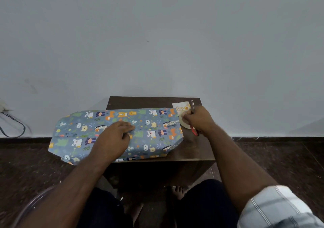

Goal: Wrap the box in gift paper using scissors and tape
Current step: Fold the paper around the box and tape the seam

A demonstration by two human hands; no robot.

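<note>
From the head view, our left hand (114,138) lies flat on top of the paper-covered box (152,133), fingers nearly straight, pressing along what looks like the paper's overlap seam. The box sits on the small dark table (196,150), its long axis running left to right, crosswise to both our forearms, with its left end overhanging the table edge.

Our right hand (197,121) is just past the box's right end, fingers curled around the tape roll (185,123); the red-handled scissors (194,130) lie right beneath it, touching or nearly so, and a greeting card (181,107) lies just beyond.

So the seam lies to the left of our taping hand, under the holding hand. We judge the tape must travel leftward along the box's length, and the right hand is the free one to bring it.
</note>
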